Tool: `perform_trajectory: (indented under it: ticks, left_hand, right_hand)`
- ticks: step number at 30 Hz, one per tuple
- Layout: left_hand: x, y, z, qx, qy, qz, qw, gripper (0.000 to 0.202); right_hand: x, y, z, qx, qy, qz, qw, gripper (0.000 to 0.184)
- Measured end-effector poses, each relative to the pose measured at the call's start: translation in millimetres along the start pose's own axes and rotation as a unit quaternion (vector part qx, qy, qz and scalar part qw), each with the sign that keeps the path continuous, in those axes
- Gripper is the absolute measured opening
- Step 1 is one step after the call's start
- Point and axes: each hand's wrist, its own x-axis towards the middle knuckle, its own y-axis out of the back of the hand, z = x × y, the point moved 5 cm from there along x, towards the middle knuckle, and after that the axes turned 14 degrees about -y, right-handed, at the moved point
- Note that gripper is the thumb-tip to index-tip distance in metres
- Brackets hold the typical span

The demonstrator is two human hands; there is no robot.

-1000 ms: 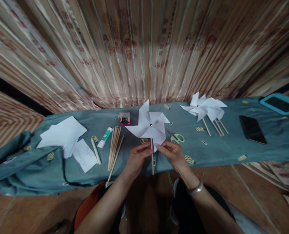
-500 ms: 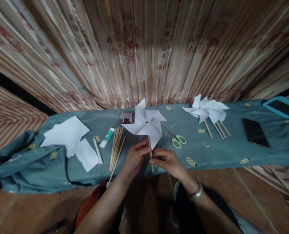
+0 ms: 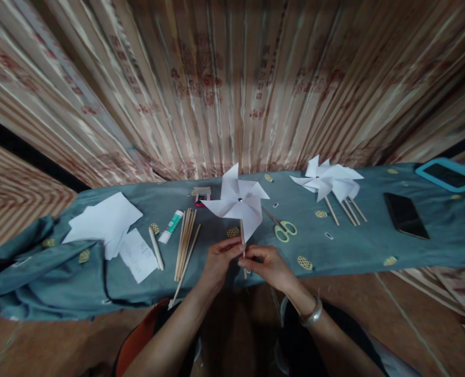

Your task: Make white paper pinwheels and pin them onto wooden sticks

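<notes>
A white paper pinwheel (image 3: pixel 238 201) with a small shiny pin at its centre stands up on a thin wooden stick in front of me. My left hand (image 3: pixel 220 260) pinches the stick just under the paper blades. Slightly lower, my right hand (image 3: pixel 265 266) also has its fingertips closed round the stick, whose bottom end pokes out below. Behind the pinwheel's left blade sits a small red box (image 3: pixel 203 196) with dark bits in it. Green-handled scissors (image 3: pixel 284 230) lie to the right of the pinwheel.
On the grey-green cloth (image 3: pixel 212 241) at left lie white paper sheets (image 3: pixel 106 217), a white pen-like stick (image 3: pixel 156 248), a glue stick (image 3: pixel 171 226) and several wooden sticks (image 3: pixel 184 243). Rightward are more pinwheels (image 3: pixel 326 180), a black phone (image 3: pixel 406 215) and a blue-framed tablet (image 3: pixel 450 174). A curtain (image 3: pixel 232 89) hangs behind.
Both hands keep hold of the pinwheel's stick. Relative to the box and scissors, the pinwheel has shifted slightly right. The whole view has tilted a little.
</notes>
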Motion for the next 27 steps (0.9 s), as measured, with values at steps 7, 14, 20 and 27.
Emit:
perform_trajectory:
  ticks: [7,14,20,27]
  left_hand:
    - [-1,2.5,3,0.023,-0.008,-0.009,1.000,0.037]
    - [-15,-2.0,-12,0.059,0.046,-0.056,0.996,0.035]
    - [-23,-9.6,-14,0.078,0.064,-0.106,0.989,0.033]
    - [-21,-9.3,-14,0.071,0.065,-0.112,0.989,0.033]
  right_hand:
    - [0,64,5,0.068,-0.015,0.096,0.993,0.036]
    - [3,139,10,0.181,0.055,0.371,0.909,0.032]
    - [16,139,1,0.172,0.066,0.320,0.930,0.028]
    - [24,129,0,0.186,0.045,0.248,0.950,0.018]
